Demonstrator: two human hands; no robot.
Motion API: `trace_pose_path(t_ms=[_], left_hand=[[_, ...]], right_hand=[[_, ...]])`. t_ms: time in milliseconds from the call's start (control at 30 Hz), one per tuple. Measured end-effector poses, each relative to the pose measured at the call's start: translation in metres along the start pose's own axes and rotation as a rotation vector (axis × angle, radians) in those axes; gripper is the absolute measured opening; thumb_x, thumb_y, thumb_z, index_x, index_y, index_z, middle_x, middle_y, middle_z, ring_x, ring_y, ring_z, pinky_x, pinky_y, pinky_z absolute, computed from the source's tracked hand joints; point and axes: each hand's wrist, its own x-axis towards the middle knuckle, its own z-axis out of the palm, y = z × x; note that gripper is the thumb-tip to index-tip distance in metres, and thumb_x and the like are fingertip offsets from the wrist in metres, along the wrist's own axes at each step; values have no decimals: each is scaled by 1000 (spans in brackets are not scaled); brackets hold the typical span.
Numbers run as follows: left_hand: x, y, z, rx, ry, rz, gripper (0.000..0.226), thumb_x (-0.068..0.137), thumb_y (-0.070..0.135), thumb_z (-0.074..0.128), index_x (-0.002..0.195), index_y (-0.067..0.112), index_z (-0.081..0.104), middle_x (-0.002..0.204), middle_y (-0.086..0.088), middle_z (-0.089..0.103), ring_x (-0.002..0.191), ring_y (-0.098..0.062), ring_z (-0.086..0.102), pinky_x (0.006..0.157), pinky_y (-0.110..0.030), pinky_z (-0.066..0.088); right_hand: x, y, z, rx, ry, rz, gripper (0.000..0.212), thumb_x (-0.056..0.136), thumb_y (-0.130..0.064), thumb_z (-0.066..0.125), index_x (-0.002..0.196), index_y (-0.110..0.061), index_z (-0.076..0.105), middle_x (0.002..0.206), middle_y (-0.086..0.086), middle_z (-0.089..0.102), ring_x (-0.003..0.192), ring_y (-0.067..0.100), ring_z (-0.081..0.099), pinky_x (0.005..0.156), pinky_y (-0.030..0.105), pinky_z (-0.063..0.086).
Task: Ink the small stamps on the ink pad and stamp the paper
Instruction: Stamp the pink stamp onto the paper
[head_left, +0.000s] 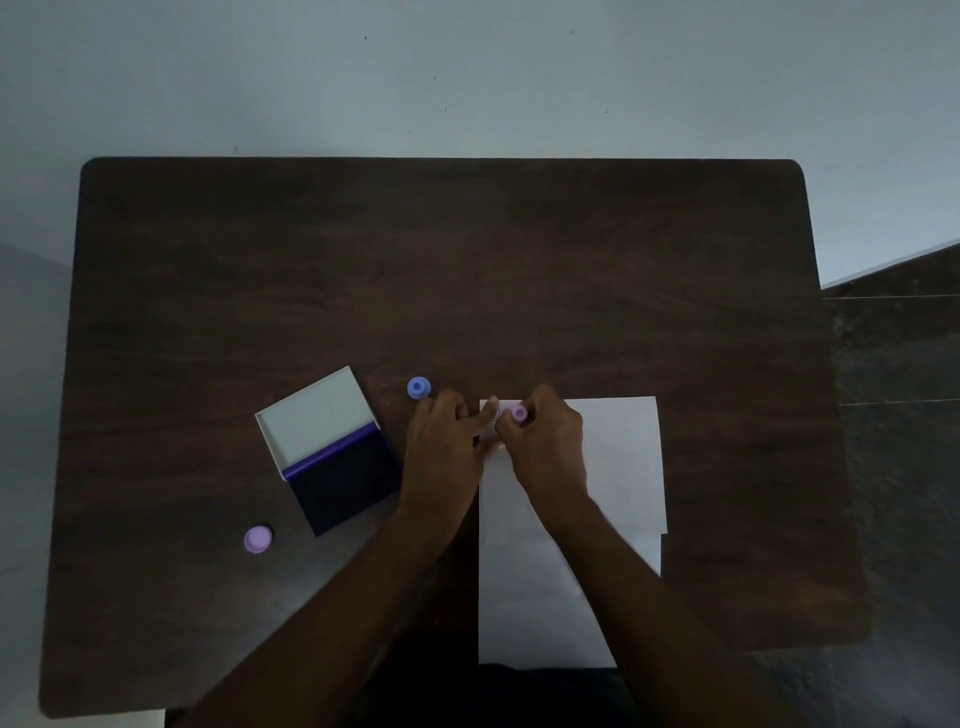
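Paper (618, 467) lies on the near right of the dark worktop (467, 260), where the right hand (548, 441) pinches a pink stamp (519, 413) at its far left corner, the left hand (447, 441) resting fingers spread beside it, right of the open ink pad (348, 483).

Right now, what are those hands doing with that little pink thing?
A person is stamping. The right hand presses a small pink stamp onto the top left corner of the white paper, while the left hand holds that corner down. The open ink pad sits to the left, with a blue stamp and a purple stamp waiting on the table.
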Motion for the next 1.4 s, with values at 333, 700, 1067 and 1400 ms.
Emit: trace_pose_path(t_ms=[333,700,1067,1400], left_hand=[[2,0,2,-19,-3,-18,31,83,37,68,105,17,60,106,-3,59,89,-7,41,78,-20,29],[-1,9,-8,14,-41,-23,41,82,42,69,114,18,58,115,-3,60,105,-16,55,89,-23,38],[-16,20,-15,172,90,187,53,79,44,72,125,21,61,124,-2,59,111,-17,56,98,-27,43],[-18,21,-27,21,-18,26,48,91,37,59,135,22,51,135,-1,58,119,-18,56,103,-28,40]], right_hand=[[0,3,2,24,-1,-7,25,84,-39,67,84,-18,53,80,-1,60,64,9,51,57,14,37],[-15,3,-17,58,-21,-48,22,86,-35,65,88,-15,58,86,0,64,75,12,57,68,21,44],[-62,41,-36,241,236,-124,10,85,-31,67,81,-22,67,79,-9,69,69,6,63,60,11,47],[-68,29,-33,245,168,-131,18,84,-39,67,89,-23,71,89,-9,71,75,5,63,66,6,43]])
